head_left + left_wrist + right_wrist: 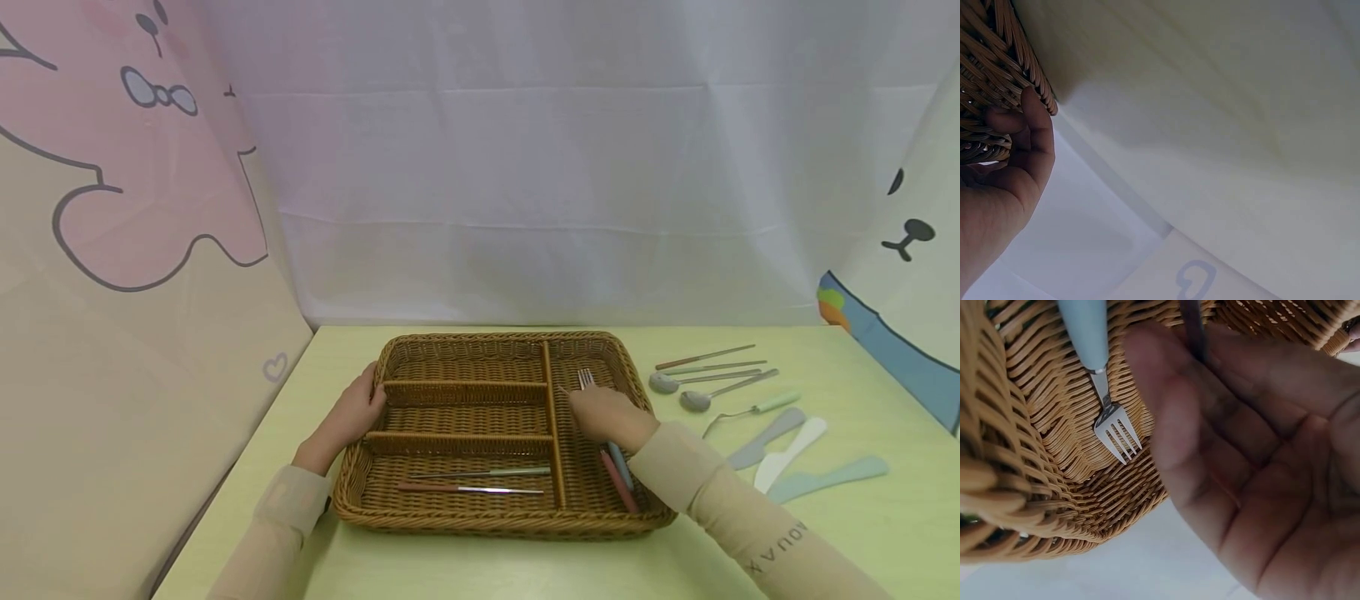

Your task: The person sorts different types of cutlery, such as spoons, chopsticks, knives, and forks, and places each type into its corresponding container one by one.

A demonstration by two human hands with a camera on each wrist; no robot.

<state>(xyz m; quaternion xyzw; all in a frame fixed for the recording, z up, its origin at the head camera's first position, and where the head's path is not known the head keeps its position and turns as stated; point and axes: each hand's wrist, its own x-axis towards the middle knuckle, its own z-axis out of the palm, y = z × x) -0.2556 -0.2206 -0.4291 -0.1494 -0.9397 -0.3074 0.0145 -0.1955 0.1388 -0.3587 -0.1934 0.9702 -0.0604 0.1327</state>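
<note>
A brown wicker basket (pixel 450 523) with dividers stands on the table. My left hand (pixel 360 408) grips its left rim; in the left wrist view the fingers curl at the wicker edge. Inside the right-hand compartment, my right hand (pixel 606 414) holds the metal stem of a red-handled utensil (pixel 619 483), whose head is hidden by the fingers. Beside it lies a fork with a blue handle (pixel 1085 331), its tines pointing to the far side. Two thin chopsticks, one red-handled (pixel 427 487) and one green-handled (pixel 517 472), lie in the front left compartment.
Right of the basket lie two chopsticks (pixel 705 357), two spoons (pixel 696 401), a green-handled utensil (pixel 776 402) with a hidden end, and grey (pixel 767 437), white (pixel 791 452) and mint (pixel 832 479) knives. A white cloth (pixel 525 208) hangs behind the table.
</note>
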